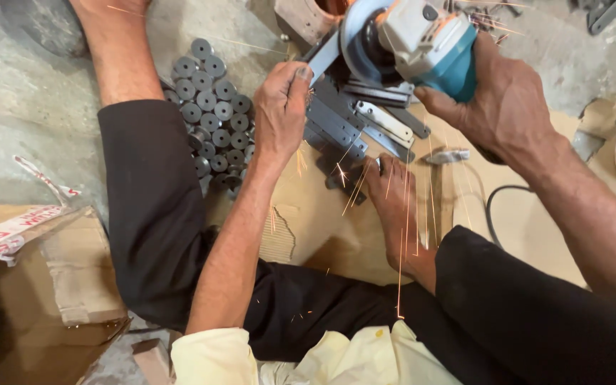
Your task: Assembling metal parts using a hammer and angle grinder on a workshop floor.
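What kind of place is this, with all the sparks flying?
Probably a small metal workshop, with work done on the floor. The right hand holds an angle grinder, the left hand steadies a metal strip, and round metal discs lie heaped nearby.

Left hand (281, 107) fingers pinched shut; right hand (500, 107) fingers wrapped in a grip.

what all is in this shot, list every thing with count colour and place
angle grinder: one, teal and grey, top centre, in the right hand
flat metal bar: one, grey, held at the grinder disc
metal strips: a pile, count unclear, grey, below the grinder
round metal discs: many, grey, on the floor, left of the left hand
cardboard box: one, brown, open, bottom left
cardboard sheet: one, brown, under the strips
cable: one, black, right
sparks: orange, falling over the foot
left hand: grips the bar
right hand: grips the grinder
foot: bare, centre
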